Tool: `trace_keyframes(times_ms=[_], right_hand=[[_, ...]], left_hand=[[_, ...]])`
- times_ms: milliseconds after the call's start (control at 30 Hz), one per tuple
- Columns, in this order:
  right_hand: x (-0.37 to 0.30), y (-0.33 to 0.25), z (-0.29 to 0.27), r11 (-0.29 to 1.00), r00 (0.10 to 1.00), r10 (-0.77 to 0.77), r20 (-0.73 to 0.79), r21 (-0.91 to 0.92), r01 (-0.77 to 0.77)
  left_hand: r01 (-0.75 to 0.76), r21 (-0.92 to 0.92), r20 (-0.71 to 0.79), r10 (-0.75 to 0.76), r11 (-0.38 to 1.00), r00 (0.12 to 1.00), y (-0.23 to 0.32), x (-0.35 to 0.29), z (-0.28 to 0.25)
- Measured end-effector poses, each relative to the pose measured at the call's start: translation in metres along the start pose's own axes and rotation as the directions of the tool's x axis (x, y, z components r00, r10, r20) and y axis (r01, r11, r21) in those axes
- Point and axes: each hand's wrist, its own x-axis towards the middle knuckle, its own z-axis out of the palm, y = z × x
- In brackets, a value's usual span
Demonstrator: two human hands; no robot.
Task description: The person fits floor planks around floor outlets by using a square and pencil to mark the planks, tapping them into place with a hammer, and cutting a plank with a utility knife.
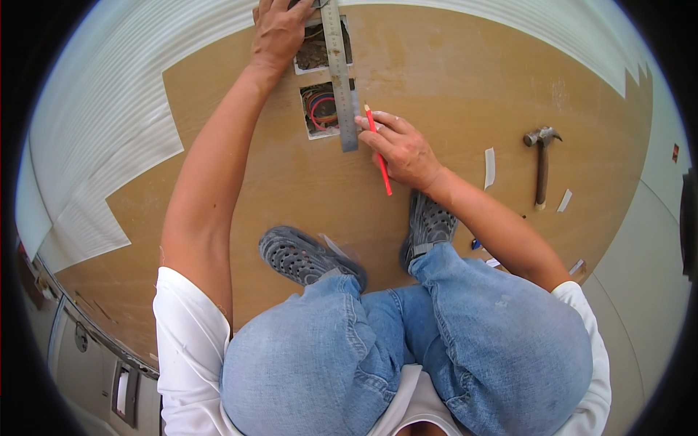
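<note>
The left hand (280, 30) presses flat on the steel ruler (339, 76) at the plywood floor's (451, 80) far edge, its fingertips cut off by the frame. The right hand (402, 149), fingers closed on a red pencil (378, 149), sits beside the ruler's near end. Two wiring cutouts (323, 109) lie partly hidden under the ruler. A hammer (542, 163) lies well apart near the right edge, with bare plywood between.

plywood floor (451, 80), white ribbed flooring (94, 138), daylight

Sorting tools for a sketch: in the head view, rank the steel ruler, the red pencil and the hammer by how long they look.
1. Flat steel ruler, clearly longest, though its top runs out of frame.
2 and 3. Wooden-handled hammer and red pencil look about alike; fisheye bending near the rim makes ranking them unsure.
</note>
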Motion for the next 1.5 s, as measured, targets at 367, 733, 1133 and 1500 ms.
trace_keyframes(times_ms=[367, 733, 1133, 1500], right_hand=[[-0.002, 0.000, 0.003, 1.000, 1.000, 0.002, -0.014, -0.014, -0.002], [0.000, 0.000, 0.002, 1.000, 1.000, -0.009, -0.026, -0.018, 0.008], [-0.017, -0.011, 0.005, 0.993, 0.993, -0.119, 0.003, -0.012, 0.119], [-0.028, -0.030, 0.006, 0.999, 0.999, 0.032, 0.016, -0.028, -0.032]], left_hand=[[-0.007, -0.011, 0.088, 0.008, 1.000, 0.996, 0.001, -0.001, -0.005], [-0.034, 0.012, 0.087, 0.033, 0.999, 0.996, -0.004, -0.003, -0.001], [0.014, 0.005, 0.114, -0.015, 1.000, 0.993, 0.001, -0.001, -0.002], [0.001, 0.011, 0.114, -0.002, 1.000, 0.993, 0.005, -0.003, -0.005]])
